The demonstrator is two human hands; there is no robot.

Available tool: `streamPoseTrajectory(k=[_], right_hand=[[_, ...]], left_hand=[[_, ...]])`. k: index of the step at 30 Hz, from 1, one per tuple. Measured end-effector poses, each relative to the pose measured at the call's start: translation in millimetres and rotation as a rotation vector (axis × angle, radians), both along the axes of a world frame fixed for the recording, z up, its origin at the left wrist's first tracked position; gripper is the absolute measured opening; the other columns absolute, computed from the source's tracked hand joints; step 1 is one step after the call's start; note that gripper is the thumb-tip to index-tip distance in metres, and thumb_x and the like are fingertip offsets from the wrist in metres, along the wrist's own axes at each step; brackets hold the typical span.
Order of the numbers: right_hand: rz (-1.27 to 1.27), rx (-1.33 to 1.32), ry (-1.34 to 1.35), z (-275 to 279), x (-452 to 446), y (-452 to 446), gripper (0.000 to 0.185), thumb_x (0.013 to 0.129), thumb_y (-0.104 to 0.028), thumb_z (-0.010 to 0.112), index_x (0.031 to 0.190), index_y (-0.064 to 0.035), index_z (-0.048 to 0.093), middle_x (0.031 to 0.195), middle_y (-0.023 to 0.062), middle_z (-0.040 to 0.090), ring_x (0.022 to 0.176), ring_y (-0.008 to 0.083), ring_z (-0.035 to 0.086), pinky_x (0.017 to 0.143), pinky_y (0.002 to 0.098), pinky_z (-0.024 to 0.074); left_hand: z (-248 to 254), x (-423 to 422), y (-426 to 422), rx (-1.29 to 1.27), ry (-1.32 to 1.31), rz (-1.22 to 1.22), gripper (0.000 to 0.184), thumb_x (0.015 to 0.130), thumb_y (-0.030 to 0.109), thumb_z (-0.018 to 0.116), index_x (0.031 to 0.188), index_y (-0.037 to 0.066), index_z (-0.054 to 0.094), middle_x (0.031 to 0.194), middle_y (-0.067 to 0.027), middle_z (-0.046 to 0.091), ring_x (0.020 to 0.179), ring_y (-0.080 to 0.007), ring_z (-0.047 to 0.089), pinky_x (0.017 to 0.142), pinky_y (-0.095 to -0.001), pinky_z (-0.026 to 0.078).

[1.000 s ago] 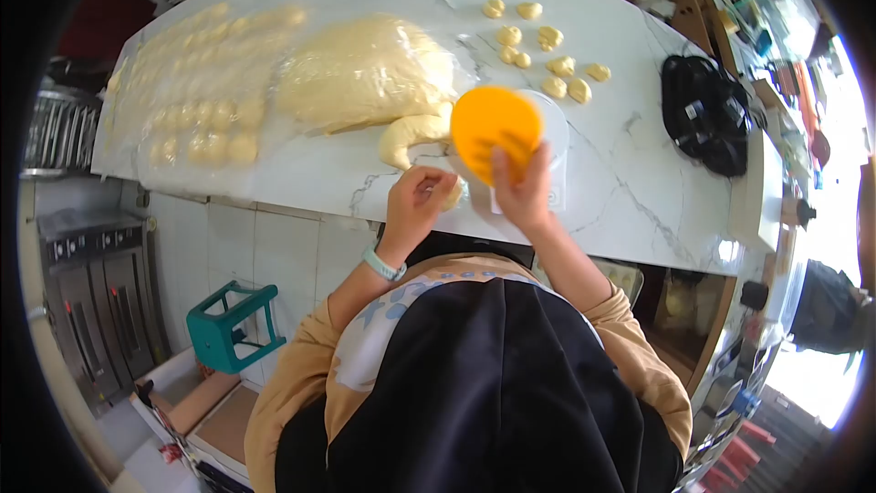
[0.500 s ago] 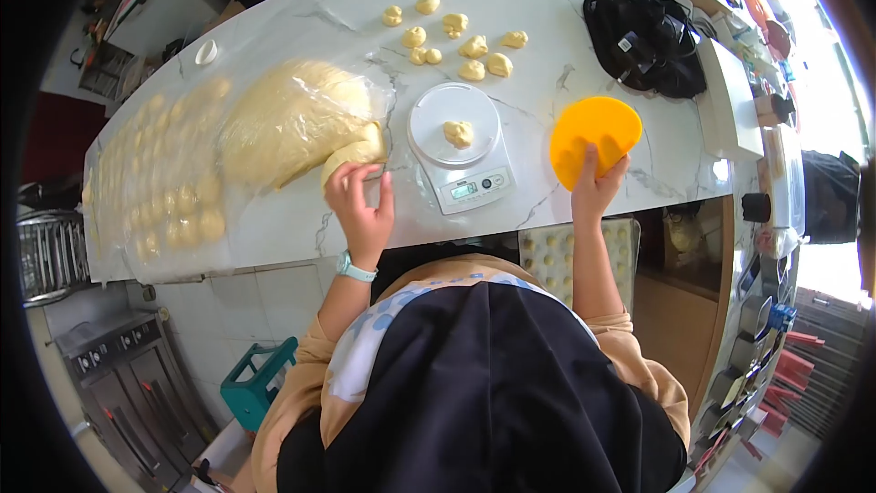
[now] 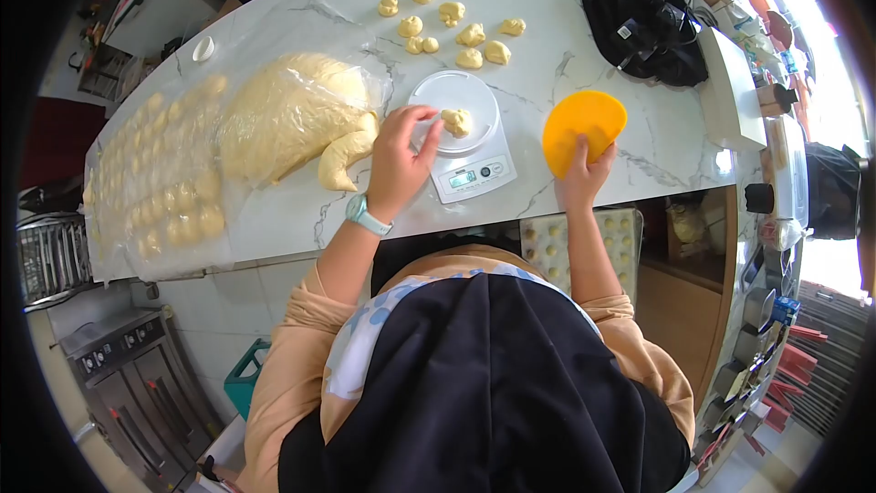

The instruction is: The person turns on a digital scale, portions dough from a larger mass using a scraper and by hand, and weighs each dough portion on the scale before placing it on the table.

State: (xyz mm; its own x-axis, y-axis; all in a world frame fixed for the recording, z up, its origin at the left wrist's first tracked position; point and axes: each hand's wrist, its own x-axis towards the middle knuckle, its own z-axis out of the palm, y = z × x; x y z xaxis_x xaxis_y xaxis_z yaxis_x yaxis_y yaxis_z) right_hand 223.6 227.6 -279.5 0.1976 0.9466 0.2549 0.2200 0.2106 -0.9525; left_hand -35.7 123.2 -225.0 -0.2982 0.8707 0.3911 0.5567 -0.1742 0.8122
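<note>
My left hand [image 3: 403, 157] is over the left side of a white digital scale [image 3: 472, 180], fingers apart beside a small dough piece [image 3: 456, 122] on its round plate. In my right hand [image 3: 587, 169] is a flat round yellow scraper [image 3: 584, 126], held to the right of the scale. A large dough mass [image 3: 290, 110] lies under clear plastic on the left, and a curved dough strip [image 3: 343, 161] sticks out from it. Behind the scale lie several loose dough pieces [image 3: 470, 35].
Rows of dough balls [image 3: 181, 210] lie under plastic at the far left. A black bag [image 3: 643, 29] and a white box [image 3: 733, 91] stand at the right. A small white cup [image 3: 203, 49] is at the back left. A filled tray [image 3: 584, 251] shows below the table edge.
My left hand has moved from the dough strip rightwards to the piece on the scale. Earlier the scraper was over the scale; it is now to the right, still in my right hand.
</note>
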Motion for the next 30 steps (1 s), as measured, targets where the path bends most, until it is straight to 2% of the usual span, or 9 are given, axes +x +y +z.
streamPoseTrajectory(k=[4,7,13,16,19,22,26,29,30], right_hand=[[-0.001,0.01,0.023,-3.3,2.0,-1.0,0.038,0.091,-0.017,0.059,0.12,0.0026,0.045,0.108,0.0134,0.057,0.097,0.0211,0.057,0.083,0.0326,0.0462],[-0.011,0.013,0.027,-0.3,0.4,-3.1,0.038,0.091,-0.017,0.06,0.12,0.0022,0.045,0.108,0.0134,0.057,0.097,0.021,0.057,0.084,0.0328,0.0462],[-0.007,-0.007,0.05,-3.6,3.3,-2.5,0.037,0.091,-0.015,0.059,0.12,0.0019,0.045,0.108,0.0128,0.057,0.097,0.0204,0.057,0.083,0.0323,0.0465],[-0.021,-0.029,0.069,3.7,2.7,-5.4,0.036,0.091,-0.015,0.059,0.12,0.0018,0.045,0.107,0.0125,0.058,0.096,0.0203,0.058,0.083,0.0318,0.0466],[0.001,-0.011,0.177,-5.1,3.9,-0.2,0.035,0.091,-0.014,0.058,0.12,0.0018,0.046,0.107,0.0121,0.058,0.095,0.0198,0.057,0.082,0.0315,0.0466],[0.009,-0.029,0.143,-7.1,1.4,0.2,0.034,0.091,-0.013,0.058,0.12,0.0017,0.046,0.107,0.0114,0.058,0.095,0.0191,0.057,0.083,0.0313,0.0465],[0.01,-0.011,0.075,1.4,-9.7,0.3,0.034,0.091,-0.012,0.057,0.12,0.0014,0.046,0.107,0.0105,0.057,0.096,0.0186,0.056,0.083,0.031,0.0462],[-0.006,-0.002,0.07,1.6,-7.5,-0.3,0.034,0.091,-0.011,0.057,0.12,0.0014,0.046,0.107,0.0101,0.057,0.097,0.0187,0.056,0.084,0.0308,0.0458],[0.017,-0.005,0.14,0.8,-6.6,-0.1,0.034,0.091,-0.01,0.057,0.12,0.0012,0.046,0.107,0.0099,0.057,0.096,0.0185,0.057,0.083,0.0307,0.0466]], left_hand=[[21.7,20.4,22.7,0.083,0.351,0.048,0.034,0.078,0.02,0.074,0.104,0.003,0.061,0.1,-0.0116,0.061,0.093,-0.0275,0.059,0.083,-0.0378,0.048],[-1.6,8.7,35.0,-0.139,0.281,-0.186,0.035,0.077,0.02,0.074,0.105,0.003,0.062,0.1,-0.0117,0.061,0.086,-0.0258,0.061,0.078,-0.0356,0.05],[41.5,19.9,54.0,-0.09,-0.354,-0.128,0.017,0.086,0.012,0.067,0.1,0.002,0.065,0.094,-0.0041,0.063,0.072,-0.0092,0.06,0.067,-0.0214,0.047],[45.8,7.1,27.7,-0.103,-0.335,-0.134,0.018,0.091,0.01,0.061,0.107,0.001,0.063,0.099,-0.0022,0.063,0.078,-0.0039,0.058,0.068,-0.0184,0.045],[17.3,1.7,-13.3,-0.099,-0.511,-0.074,0.024,0.093,0.011,0.058,0.112,-0.004,0.059,0.106,-0.0111,0.062,0.085,-0.0111,0.061,0.073,-0.0209,0.049],[15.4,0.9,-26.1,-0.14,-0.565,-0.142,0.041,0.096,0.022,0.055,0.127,-0.005,0.049,0.127,-0.0168,0.052,0.109,-0.0182,0.056,0.091,-0.0252,0.044],[13.8,-3.3,-9.9,-0.171,-0.792,-0.318,0.061,0.1,0.042,0.037,0.144,0.001,0.027,0.148,-0.0193,0.03,0.14,-0.0264,0.024,0.115,-0.038,0.016],[19.4,-4.7,-19.9,-0.184,-0.764,-0.338,0.06,0.098,0.033,0.048,0.143,-0.001,0.028,0.148,-0.0198,0.03,0.14,-0.0252,0.025,0.112,-0.0353,0.022],[10.7,4.2,-27.5,-0.085,-0.847,-0.172,0.044,0.093,0.027,0.059,0.128,0.001,0.049,0.132,-0.0184,0.049,0.124,-0.0267,0.048,0.106,-0.035,0.032]])
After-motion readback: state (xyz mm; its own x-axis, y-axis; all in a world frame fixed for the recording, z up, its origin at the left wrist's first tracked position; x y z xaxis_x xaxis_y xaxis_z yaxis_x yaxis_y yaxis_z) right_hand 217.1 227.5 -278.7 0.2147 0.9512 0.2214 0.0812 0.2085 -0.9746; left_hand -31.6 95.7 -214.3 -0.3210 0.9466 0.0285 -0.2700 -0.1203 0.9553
